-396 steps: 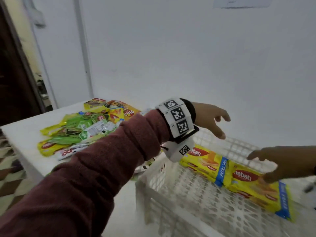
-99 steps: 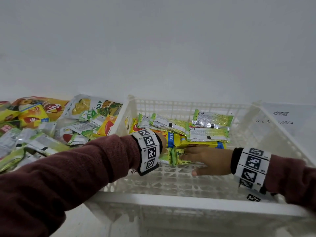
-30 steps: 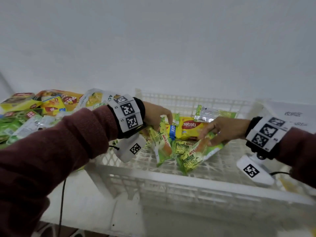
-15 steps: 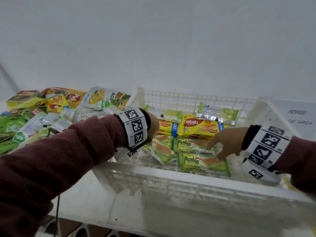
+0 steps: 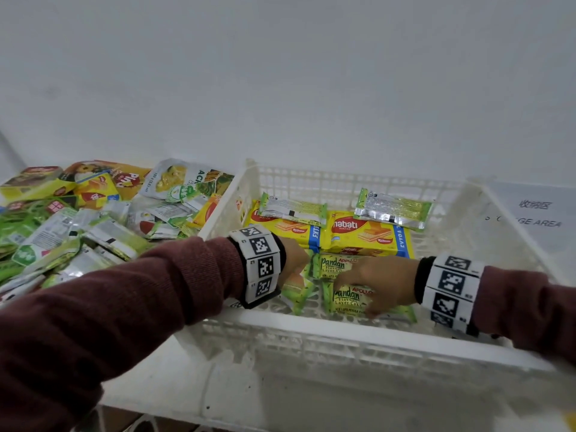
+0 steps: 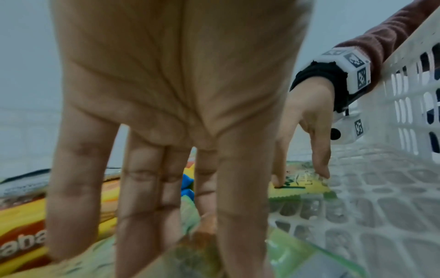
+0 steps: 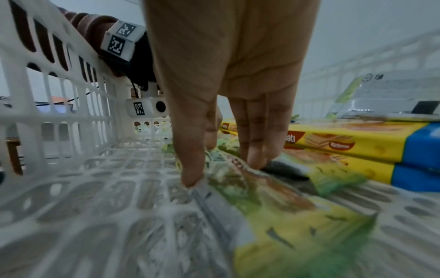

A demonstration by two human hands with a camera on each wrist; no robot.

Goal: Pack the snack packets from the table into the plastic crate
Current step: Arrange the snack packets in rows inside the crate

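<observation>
Hands work low in the crate (image 5: pixel 358 330): right hand (image 5: pixel 378 280) presses straight fingers on a Pandan packet (image 5: pixel 349 299) lying long axis left-right, left hand (image 5: pixel 293 255) flat on another, while unpacked packets (image 5: pixel 93 219) wait left, nearer the left hand.

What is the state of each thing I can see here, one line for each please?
Plastic crate: upright, partly filled.
Nabati wafer packs: flat at the back of the crate.
Pandan cake packets: flat on the crate floor.
Left hand: straight fingers pressing a packet.
Right hand: fingertips pressing a Pandan packet.
Snack pile: on the table, unpacked.
</observation>
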